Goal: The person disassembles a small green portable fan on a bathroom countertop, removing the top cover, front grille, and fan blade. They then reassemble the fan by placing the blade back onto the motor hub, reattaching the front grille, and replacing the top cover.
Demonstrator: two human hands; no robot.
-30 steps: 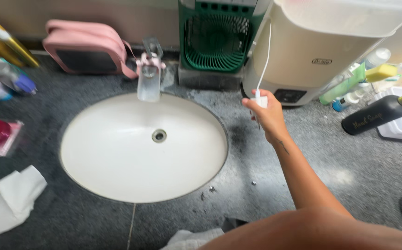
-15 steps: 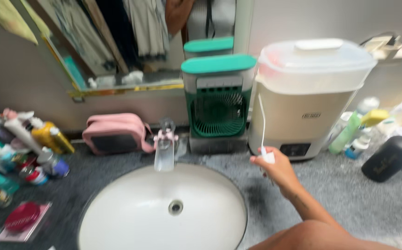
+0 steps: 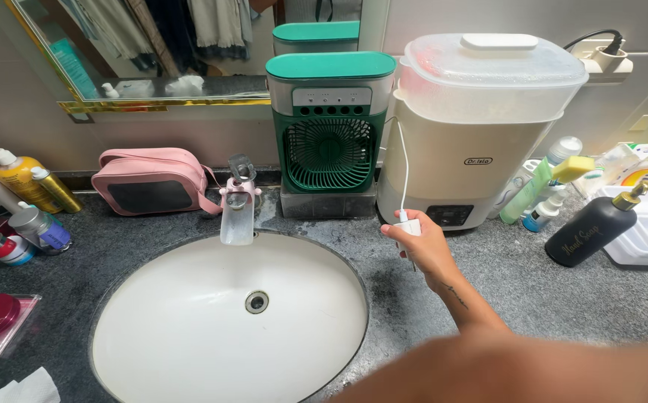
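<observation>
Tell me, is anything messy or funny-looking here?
Yes. The right hand holds a white plug whose cord dangles loose near the sink. Dark specks dirty the counter beside it.

Speckled grey stone countertop (image 3: pixel 563 298), matt and slightly rough; glossy white ceramic basin (image 3: pixel 189 328) with metal drain (image 3: pixel 256 301). Smooth white plastic plug (image 3: pixel 409 226) gripped in right hand (image 3: pixel 425 250). Cream plastic appliance (image 3: pixel 481 127), translucent lid; green ribbed plastic fan (image 3: pixel 329 127); soft pink leatherette pouch (image 3: pixel 152 179); matt black soap bottle (image 3: pixel 589 231).

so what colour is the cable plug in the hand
White plug, white cable, in the right hand; head view.
</observation>
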